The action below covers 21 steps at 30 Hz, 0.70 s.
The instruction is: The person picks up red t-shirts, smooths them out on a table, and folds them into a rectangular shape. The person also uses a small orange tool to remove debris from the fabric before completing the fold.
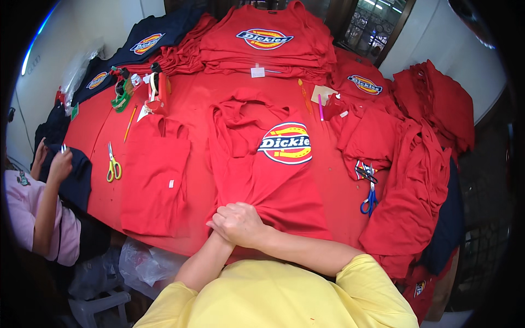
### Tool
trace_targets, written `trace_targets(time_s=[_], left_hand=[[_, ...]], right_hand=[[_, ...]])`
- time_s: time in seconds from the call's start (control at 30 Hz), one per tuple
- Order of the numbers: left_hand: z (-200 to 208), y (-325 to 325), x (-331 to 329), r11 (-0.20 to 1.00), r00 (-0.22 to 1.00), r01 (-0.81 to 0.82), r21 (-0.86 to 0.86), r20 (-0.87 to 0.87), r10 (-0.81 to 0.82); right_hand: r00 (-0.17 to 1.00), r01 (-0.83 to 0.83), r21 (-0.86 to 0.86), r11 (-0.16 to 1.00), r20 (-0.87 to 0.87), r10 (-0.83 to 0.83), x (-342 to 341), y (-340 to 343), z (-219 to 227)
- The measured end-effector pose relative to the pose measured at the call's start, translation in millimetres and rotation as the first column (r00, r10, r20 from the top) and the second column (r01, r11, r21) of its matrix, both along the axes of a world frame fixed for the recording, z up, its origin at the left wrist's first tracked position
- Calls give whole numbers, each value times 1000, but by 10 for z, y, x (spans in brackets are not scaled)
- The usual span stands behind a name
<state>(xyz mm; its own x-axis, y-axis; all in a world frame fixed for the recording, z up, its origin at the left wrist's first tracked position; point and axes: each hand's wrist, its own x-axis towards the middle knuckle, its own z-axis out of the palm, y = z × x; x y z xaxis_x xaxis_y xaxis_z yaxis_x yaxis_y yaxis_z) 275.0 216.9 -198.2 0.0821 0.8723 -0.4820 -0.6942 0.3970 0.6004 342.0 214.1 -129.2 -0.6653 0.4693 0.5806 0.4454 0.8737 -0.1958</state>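
A red shirt [284,191] with a round printed logo lies in front of me, its neckline toward the far side. My right hand [239,223] is closed at the shirt's near edge, where creases in the cloth run together toward it. It crosses over my left wrist. My left forearm [205,262] reaches up from the lower left; the fingers of my left hand are hidden under the right one. To the left lies a folded red garment [153,186] with a small white tag. Yellow-handled scissors [114,167] rest beside it.
Stacks of red shirts [268,57] and navy shirts [158,27] line the far side. Crumpled red garments [407,186] and blue-handled scissors [370,199] are at right. Tape dispensers [157,93] stand far left. Another person [44,202] handles dark cloth at left.
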Motion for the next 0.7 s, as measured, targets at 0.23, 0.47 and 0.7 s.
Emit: trace_targets(time_s=[0.23, 0.47, 0.7], left_hand=[[102, -13, 10, 963, 763, -31, 269, 628, -151], [900, -66, -204, 985, 972, 65, 162, 211, -99], [784, -47, -508, 965, 941, -44, 257, 335, -47]], right_hand=[[956, 294, -8, 956, -4, -294, 179, 282, 133], [828, 386, -639, 665, -77, -555, 652, 781, 134], [563, -512, -832, 212, -512, -649, 668, 634, 210]])
